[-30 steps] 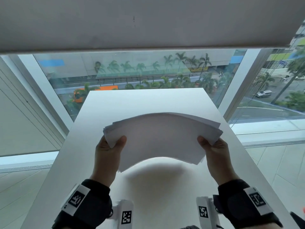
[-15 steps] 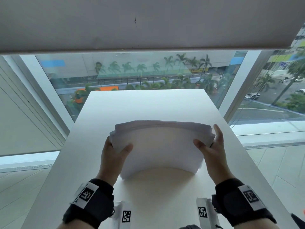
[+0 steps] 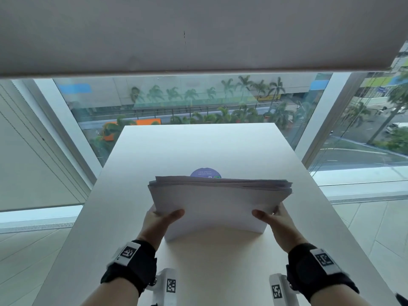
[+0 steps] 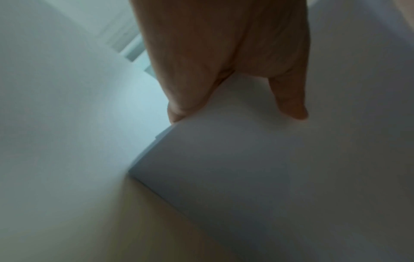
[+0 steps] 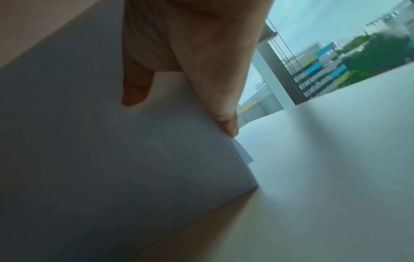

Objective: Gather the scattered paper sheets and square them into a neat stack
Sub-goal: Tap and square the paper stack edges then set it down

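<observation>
The sheets (image 3: 217, 208) stood on edge on the table (image 3: 198, 149), likely for tapping square. The left hand (image 3: 159, 219) at 9 o'clock and right hand (image 3: 277, 219) at 3 each pinched a side.

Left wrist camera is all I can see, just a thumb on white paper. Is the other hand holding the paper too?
Observer: Yes, the right hand has a grip on the right side of the paper stack, thumb in front.
Operator: Is the top all even?
Observer: Not quite. The head view shows the sheets' top edges slightly staggered.
Operator: Is anything else on the table?
Observer: A purple round label lies on the table just behind the stack, partly hidden by it.
</observation>
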